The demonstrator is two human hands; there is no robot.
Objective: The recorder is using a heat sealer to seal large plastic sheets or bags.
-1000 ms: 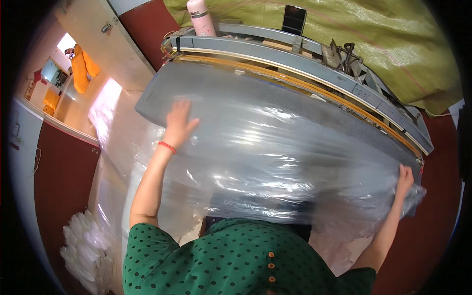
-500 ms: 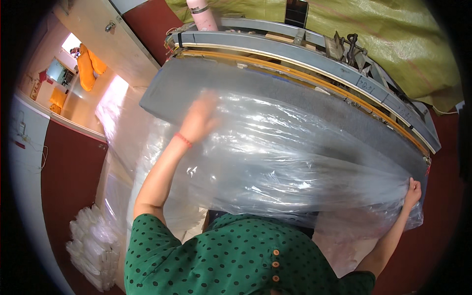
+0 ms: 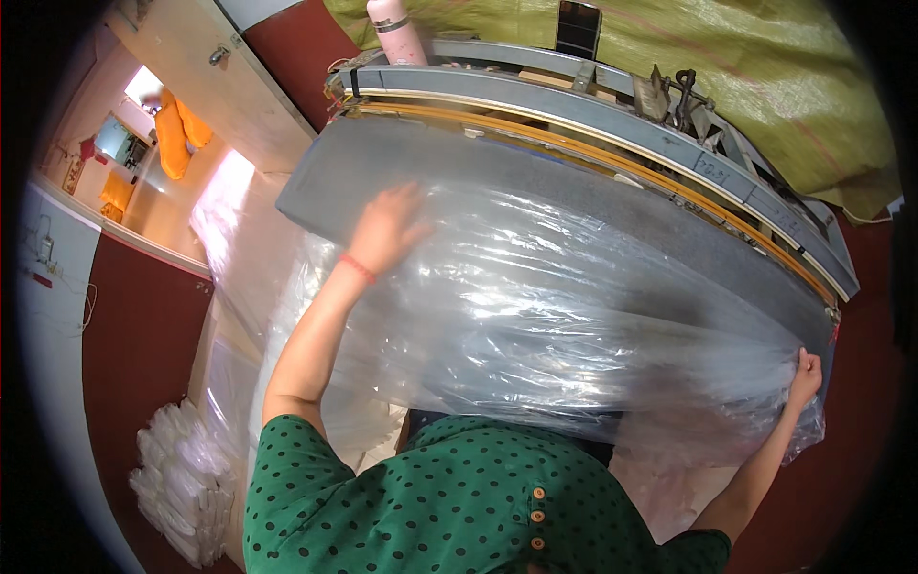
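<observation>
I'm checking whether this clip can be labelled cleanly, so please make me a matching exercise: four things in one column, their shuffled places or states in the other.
Things:
A. Left hand
B. Right hand
C. Pink bottle
D. Clear plastic bundle

Places or states:
1. Upright at the far side, near the left end of the metal frame
2. Closed on the edge of the plastic film
3. At the picture's lower left
4. Open, over the film's left part

Pairs: A-4, B-2, C-1, D-3

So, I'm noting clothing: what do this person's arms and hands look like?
The left hand and right hand are gloveless. The short sleeves are green, dark-dotted. A thin red band circles the left wrist; the right wrist looks bare.
</observation>
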